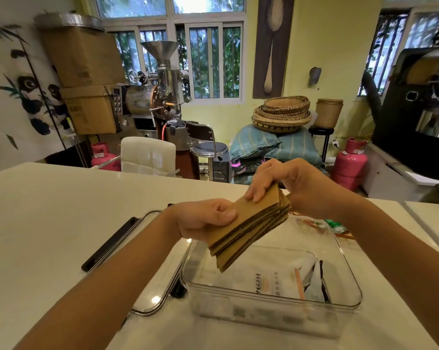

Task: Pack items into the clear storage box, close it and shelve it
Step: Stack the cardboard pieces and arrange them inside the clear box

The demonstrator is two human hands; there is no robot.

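A stack of brown kraft paper bags point(251, 227) is held tilted above the clear storage box point(271, 303). My left hand point(206, 217) grips the stack's near left edge. My right hand point(284, 181) holds its far upper end, fingers over the top. The open box stands on the white counter point(49, 223) and holds white printed packets point(271, 281) and a dark item on its right side. Its clear lid point(147, 301) with black latches lies flat on the counter just left of the box.
Small green and orange packets point(337, 227) lie on the counter behind the box. Beyond the counter stand a white chair point(147, 155), a bar stool point(208, 147), a coffee roaster point(150, 97), pink gas cylinders point(349, 162) and stacked baskets point(282, 113).
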